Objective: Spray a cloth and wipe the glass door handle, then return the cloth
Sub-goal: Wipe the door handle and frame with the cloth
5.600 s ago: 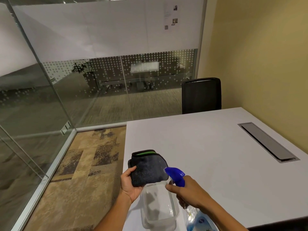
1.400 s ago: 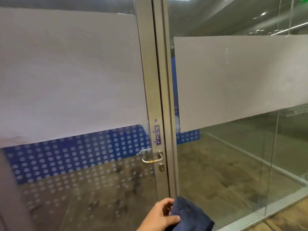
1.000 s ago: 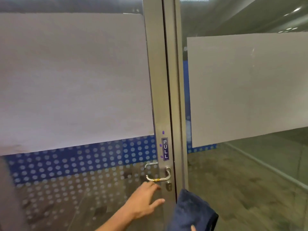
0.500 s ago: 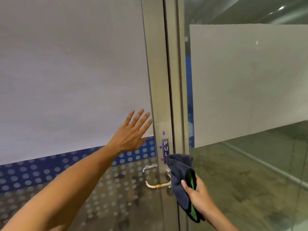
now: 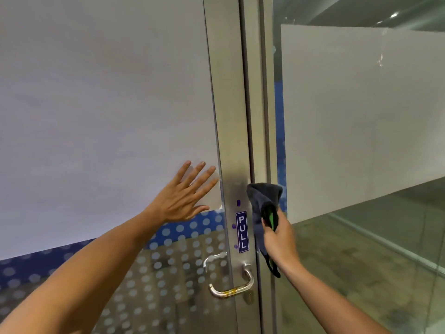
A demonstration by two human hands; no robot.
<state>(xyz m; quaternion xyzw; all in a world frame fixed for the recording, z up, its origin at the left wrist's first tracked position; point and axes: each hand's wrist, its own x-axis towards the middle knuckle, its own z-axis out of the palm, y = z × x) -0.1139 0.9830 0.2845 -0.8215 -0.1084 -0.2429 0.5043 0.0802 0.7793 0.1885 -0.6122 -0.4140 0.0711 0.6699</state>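
A silver lever door handle (image 5: 231, 286) with yellowish smudges sits low on the metal stile of the glass door (image 5: 231, 116). My right hand (image 5: 280, 237) is shut on a dark grey cloth (image 5: 261, 201) with a green edge, held against the door's edge beside the blue PULL sticker (image 5: 242, 231), above the handle. My left hand (image 5: 183, 196) is open with fingers spread, flat on the frosted glass to the left of the stile. The cloth does not touch the handle.
A fixed glass panel (image 5: 361, 116) with a frosted band stands right of the door frame. A blue dotted film band (image 5: 187, 230) runs under the frosted area of the door. A keyhole (image 5: 249, 297) sits below the handle.
My right hand has lifted the cloth from the handle's height up to beside the PULL sticker. My left hand stays flat on the frosted glass. The view has tilted down slightly.
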